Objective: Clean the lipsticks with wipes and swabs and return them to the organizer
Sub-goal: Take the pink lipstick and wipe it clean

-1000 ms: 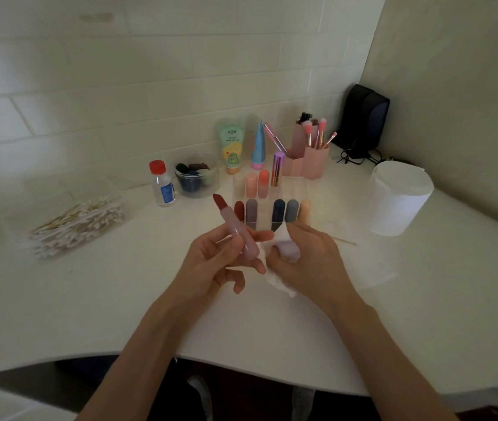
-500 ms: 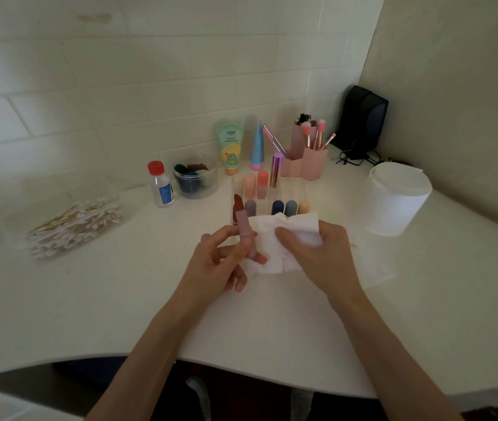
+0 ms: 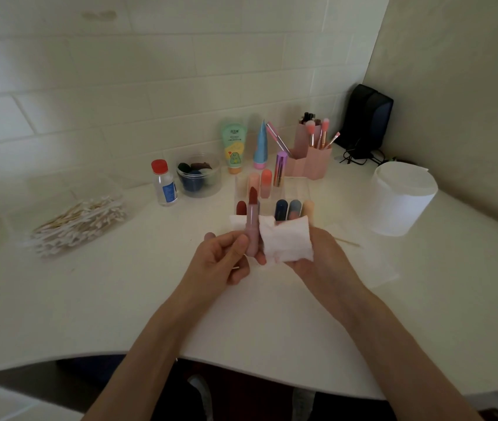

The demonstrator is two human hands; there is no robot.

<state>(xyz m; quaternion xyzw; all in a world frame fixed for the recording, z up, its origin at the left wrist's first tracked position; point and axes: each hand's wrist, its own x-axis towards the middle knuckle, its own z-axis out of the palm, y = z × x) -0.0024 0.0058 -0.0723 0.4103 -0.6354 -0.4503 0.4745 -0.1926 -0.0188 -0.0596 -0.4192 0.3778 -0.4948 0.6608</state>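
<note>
Two bare forearms rose from the lower edge of the frame over the white table and met just below its centre. The left hand gripped the open lipstick low on its pale pink tube, thumb across the front and fingers curled behind. The tube stood nearly upright, its long axis running up the frame, with the dark red bullet at the top and free of the fingers. Just to the right, the right hand held the white wipe spread out. The sheet hid the fingers, so how they were bent could not be read. The wipe's left edge lay against the tube or just beside it; contact could not be made out. The bullet stood higher than the top of the sheet. By my judgement the coming stroke turned on that: the wipe hand was the nearer one to the tube's right side, and it needed only to shift left and up along the upright axis to reach the barrel and the rim.

Directly beyond the hands stood the clear organizer with capped lipsticks in its slots. It lay straight up the frame from the held tube. Farther left lay the heap of swabs, and at the right stood the white wipe canister.
</note>
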